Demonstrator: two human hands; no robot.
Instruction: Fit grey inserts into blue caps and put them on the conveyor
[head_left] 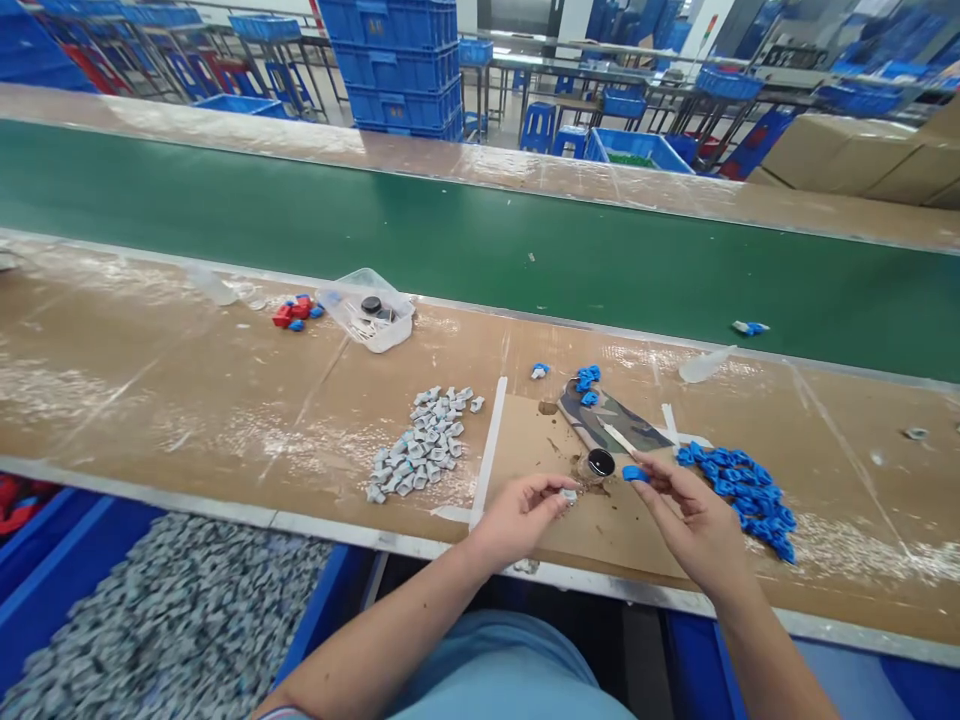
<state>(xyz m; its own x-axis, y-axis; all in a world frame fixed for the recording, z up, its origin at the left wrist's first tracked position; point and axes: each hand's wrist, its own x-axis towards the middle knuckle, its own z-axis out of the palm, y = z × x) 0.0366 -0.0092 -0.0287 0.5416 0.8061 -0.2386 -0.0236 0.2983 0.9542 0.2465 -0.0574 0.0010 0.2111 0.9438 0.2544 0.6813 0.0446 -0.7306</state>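
Now we pinch a small grey piece (570,494) in our left hand (521,515); our right hand (686,515) grips a blue cap (634,473) above the cardboard-covered bench (187,390).

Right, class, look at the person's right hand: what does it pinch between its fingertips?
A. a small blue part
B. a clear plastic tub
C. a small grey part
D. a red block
A: the right hand pinches a small blue part at its fingertips, beside the pile of blue parts; the small grey part is in the left hand.
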